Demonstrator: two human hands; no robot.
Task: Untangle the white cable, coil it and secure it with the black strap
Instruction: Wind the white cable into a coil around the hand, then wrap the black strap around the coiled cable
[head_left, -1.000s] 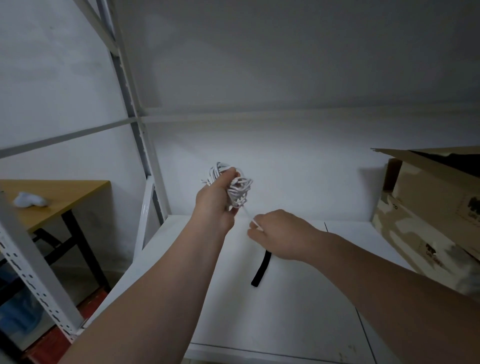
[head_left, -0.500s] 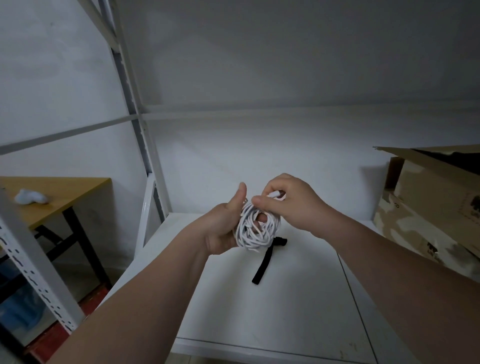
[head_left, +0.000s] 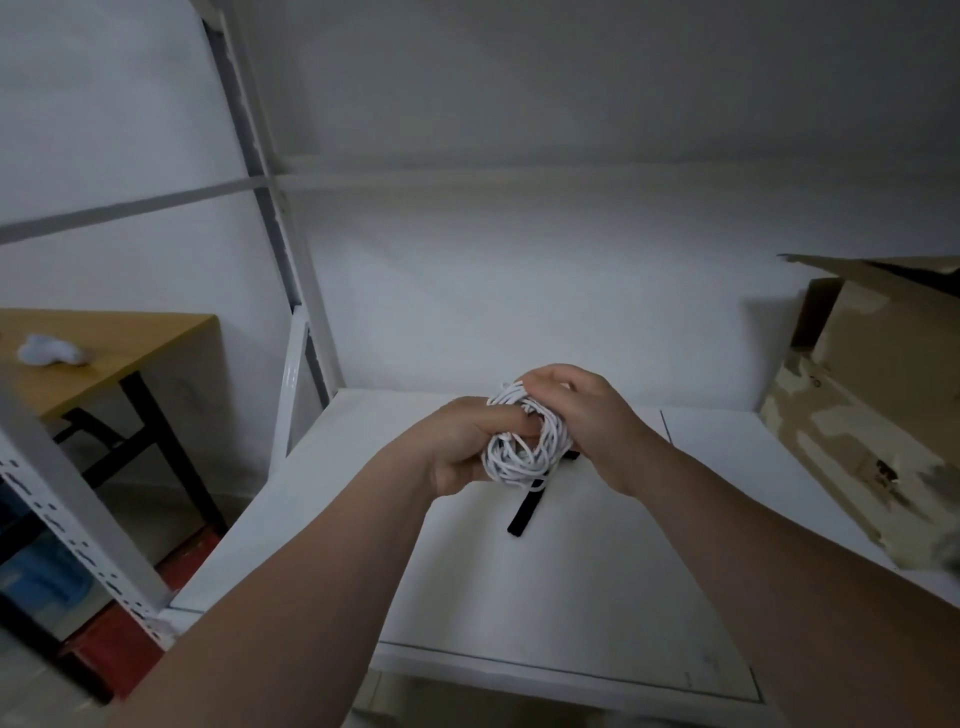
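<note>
Both hands hold the cable (head_left: 524, 447) above the shelf (head_left: 597, 571), roughly over its rear centre. The cable is white and gathered into a loose round bundle of many overlapping loops; the loops are uneven and cross one another.

Left hand (head_left: 462, 447): closed on the left side of the bundle. Its fingers (head_left: 511, 427) pass into the loops from the left, and strands run over them. The palm side faces right, toward the bundle.

Right hand (head_left: 582, 410): closed on the upper right of the bundle. Its fingers curl over the top of the loops, and the back of the hand faces the camera. Which strand the fingertips pinch cannot be told, as the hand hides them.

The strap (head_left: 525, 512) is black and lies flat on the shelf, directly below the bundle. Its near end points toward the camera; its far end is hidden behind the cable. Neither hand touches it. Whether the lowest loops touch the strap cannot be told.

The shelf is white, with a white metal upright (head_left: 270, 171) at its left rear corner. A cardboard box (head_left: 872, 410) stands on the right side of the shelf, well apart from the hands. A wooden table (head_left: 114, 343) stands to the left, beyond the rack, with a small white object (head_left: 49, 352) on it.
</note>
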